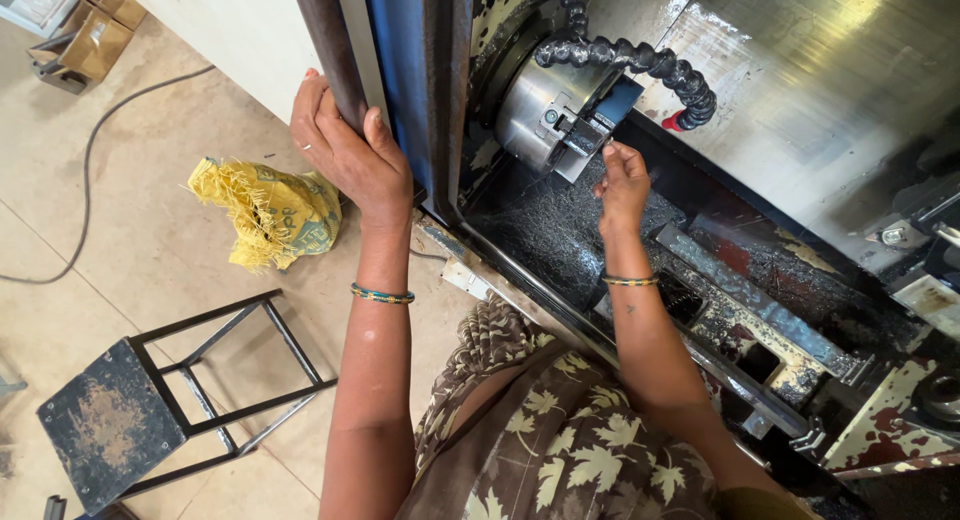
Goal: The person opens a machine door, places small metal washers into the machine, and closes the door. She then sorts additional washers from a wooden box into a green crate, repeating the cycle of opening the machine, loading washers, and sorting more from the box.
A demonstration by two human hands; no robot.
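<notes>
Chip-strewn lathe bed, left hand wrapped round door edge, right hand grip at chuck unclear.

The left hand is wrapping its grip around the machine door's edge; its fingertips are lying behind that edge, out of sight. The right hand is pinching just below the chuck, and whatever sits in its grip is proving too small to tell. Above that grip, the segmented coolant hose is running off the top edge. Far left of the left grip, the metal stool is being cut by the bottom edge.
</notes>
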